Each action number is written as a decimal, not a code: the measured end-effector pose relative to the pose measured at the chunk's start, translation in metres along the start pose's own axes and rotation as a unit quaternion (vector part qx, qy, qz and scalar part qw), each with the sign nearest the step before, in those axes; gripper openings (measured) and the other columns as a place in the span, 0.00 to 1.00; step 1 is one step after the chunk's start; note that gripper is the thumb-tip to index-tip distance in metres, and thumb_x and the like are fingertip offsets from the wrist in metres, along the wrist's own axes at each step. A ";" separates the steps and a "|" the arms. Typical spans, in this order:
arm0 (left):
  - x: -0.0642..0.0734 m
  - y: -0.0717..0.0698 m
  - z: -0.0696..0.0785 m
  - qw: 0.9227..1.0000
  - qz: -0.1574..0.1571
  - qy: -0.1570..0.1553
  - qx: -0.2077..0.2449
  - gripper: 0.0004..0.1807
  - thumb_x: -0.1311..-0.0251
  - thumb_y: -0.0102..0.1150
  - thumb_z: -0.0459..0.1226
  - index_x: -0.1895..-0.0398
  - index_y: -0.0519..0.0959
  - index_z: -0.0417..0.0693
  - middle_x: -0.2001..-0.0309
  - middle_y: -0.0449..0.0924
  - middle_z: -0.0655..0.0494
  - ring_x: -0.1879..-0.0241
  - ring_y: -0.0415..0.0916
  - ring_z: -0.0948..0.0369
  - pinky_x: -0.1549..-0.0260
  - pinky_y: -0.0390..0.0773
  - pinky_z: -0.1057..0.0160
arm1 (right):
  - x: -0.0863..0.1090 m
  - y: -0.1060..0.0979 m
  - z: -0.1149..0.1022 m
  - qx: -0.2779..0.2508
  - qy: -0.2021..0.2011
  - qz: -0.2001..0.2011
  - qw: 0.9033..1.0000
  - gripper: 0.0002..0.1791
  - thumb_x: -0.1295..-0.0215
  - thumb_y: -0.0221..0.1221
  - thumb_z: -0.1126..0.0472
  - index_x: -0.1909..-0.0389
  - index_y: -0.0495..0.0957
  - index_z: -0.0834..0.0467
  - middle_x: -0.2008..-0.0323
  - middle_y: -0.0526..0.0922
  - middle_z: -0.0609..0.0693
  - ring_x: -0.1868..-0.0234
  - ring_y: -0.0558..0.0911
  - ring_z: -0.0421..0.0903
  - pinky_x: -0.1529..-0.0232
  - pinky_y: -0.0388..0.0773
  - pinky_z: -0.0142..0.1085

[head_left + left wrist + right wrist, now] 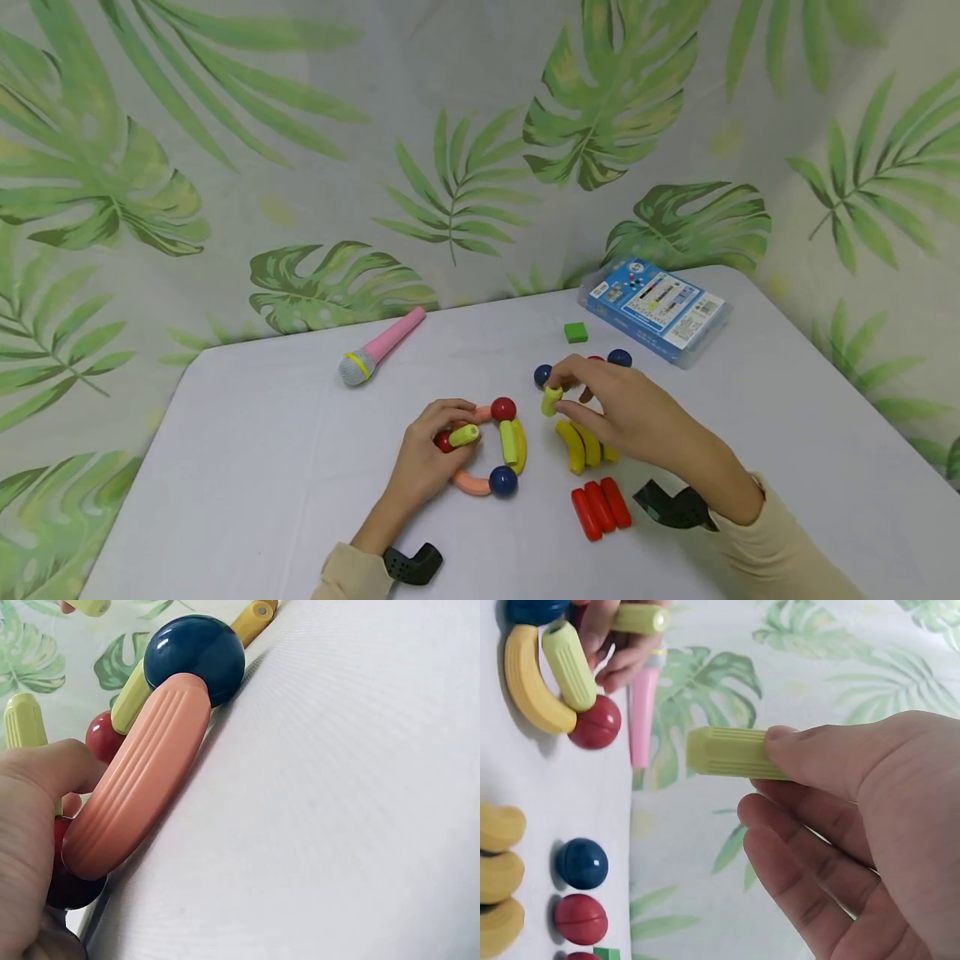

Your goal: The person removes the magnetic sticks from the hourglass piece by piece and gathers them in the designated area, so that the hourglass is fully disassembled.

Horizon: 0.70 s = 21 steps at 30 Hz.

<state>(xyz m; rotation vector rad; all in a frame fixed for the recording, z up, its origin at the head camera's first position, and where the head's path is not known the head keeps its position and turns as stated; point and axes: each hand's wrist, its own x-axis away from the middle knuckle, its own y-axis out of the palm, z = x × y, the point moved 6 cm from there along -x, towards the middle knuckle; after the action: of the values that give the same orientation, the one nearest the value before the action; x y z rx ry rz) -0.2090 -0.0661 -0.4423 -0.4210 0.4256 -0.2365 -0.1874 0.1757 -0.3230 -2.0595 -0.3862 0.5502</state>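
My right hand (pixel 622 408) pinches a short yellow-green rod (pixel 731 752) between thumb and index finger, above the table; its other fingers are spread loosely. My left hand (pixel 427 458) grips a red ball (pixel 444 442) at the left of a ring of pieces, and a yellow-green rod (pixel 464 435) sticks up from that ball. The ring joins salmon curved rods (pixel 150 772), a yellow curved rod (pixel 532 682), another red ball (pixel 503 409) and a blue ball (pixel 196 656). Inside the yellow curve, a second yellow-green rod (pixel 509 442) stands against the far red ball.
Yellow curved rods (pixel 572 447) and red rods (pixel 601 508) lie in groups at the right. Beyond them are blue balls (pixel 619 358), red balls (pixel 581 919) and a green block (pixel 576 332). A blue box (pixel 652 308) and a pink toy microphone (pixel 382 346) lie farther back.
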 end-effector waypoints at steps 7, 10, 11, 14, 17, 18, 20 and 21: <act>0.000 0.001 0.000 1.000 -0.004 -0.008 -0.003 0.16 0.45 0.74 0.27 0.54 0.86 0.47 0.45 0.83 0.58 0.41 0.79 0.57 0.36 0.74 0.68 | 0.001 -0.010 0.015 -0.012 -0.022 0.027 0.999 0.18 0.35 0.69 0.66 0.47 0.79 0.54 0.54 0.86 0.46 0.58 0.85 0.40 0.58 0.86 0.34; 0.000 0.002 0.001 1.000 -0.007 -0.006 -0.006 0.16 0.45 0.73 0.26 0.54 0.86 0.47 0.46 0.83 0.57 0.41 0.79 0.56 0.37 0.75 0.67 | 0.003 -0.011 0.016 -0.018 -0.020 0.020 0.999 0.16 0.34 0.68 0.66 0.46 0.81 0.54 0.53 0.87 0.45 0.58 0.86 0.41 0.57 0.86 0.36; -0.001 0.002 0.001 1.000 -0.009 -0.006 -0.007 0.16 0.45 0.73 0.27 0.54 0.86 0.47 0.45 0.83 0.57 0.41 0.79 0.56 0.37 0.75 0.66 | 0.004 -0.011 0.016 -0.020 -0.016 0.016 1.000 0.16 0.34 0.68 0.66 0.46 0.81 0.53 0.53 0.87 0.45 0.58 0.86 0.41 0.58 0.86 0.35; -0.001 0.003 -0.001 1.000 -0.016 -0.015 -0.008 0.16 0.45 0.73 0.27 0.54 0.86 0.47 0.45 0.83 0.58 0.40 0.79 0.57 0.37 0.76 0.64 | 0.008 -0.005 0.018 -0.036 0.005 0.002 0.999 0.16 0.33 0.68 0.66 0.47 0.82 0.52 0.54 0.87 0.44 0.57 0.86 0.41 0.57 0.86 0.35; -0.001 0.003 -0.004 0.999 -0.024 -0.025 -0.005 0.15 0.44 0.73 0.27 0.54 0.86 0.48 0.44 0.83 0.59 0.40 0.78 0.58 0.37 0.77 0.63 | 0.016 0.004 0.024 -0.064 0.033 -0.010 0.997 0.16 0.33 0.68 0.64 0.47 0.82 0.51 0.54 0.86 0.43 0.56 0.86 0.41 0.56 0.85 0.33; -0.001 0.003 -0.004 0.999 -0.024 -0.024 -0.004 0.15 0.44 0.72 0.27 0.54 0.86 0.48 0.45 0.83 0.58 0.40 0.78 0.58 0.37 0.77 0.62 | 0.019 0.007 0.027 -0.074 0.041 -0.012 0.996 0.15 0.33 0.68 0.64 0.47 0.82 0.51 0.54 0.86 0.42 0.55 0.86 0.41 0.55 0.85 0.33; -0.003 0.001 -0.003 0.999 -0.025 -0.023 -0.001 0.15 0.43 0.72 0.27 0.54 0.86 0.48 0.45 0.83 0.57 0.40 0.79 0.58 0.37 0.77 0.63 | 0.027 0.013 0.034 -0.094 0.058 -0.013 0.994 0.15 0.32 0.68 0.62 0.46 0.82 0.52 0.53 0.86 0.43 0.54 0.86 0.41 0.55 0.84 0.32; -0.003 0.001 -0.003 0.999 -0.025 -0.023 -0.001 0.15 0.44 0.72 0.26 0.54 0.86 0.49 0.45 0.83 0.57 0.40 0.79 0.58 0.37 0.77 0.63 | 0.031 0.015 0.038 -0.105 0.067 -0.013 0.992 0.15 0.32 0.67 0.62 0.46 0.82 0.52 0.53 0.86 0.43 0.54 0.86 0.42 0.55 0.84 0.32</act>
<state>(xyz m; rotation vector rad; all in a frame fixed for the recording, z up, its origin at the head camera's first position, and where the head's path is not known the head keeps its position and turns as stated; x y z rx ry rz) -0.2130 -0.0654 -0.4441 -0.4387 0.3699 -0.2742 -0.1801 0.2106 -0.3604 -2.2748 -0.4044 0.3648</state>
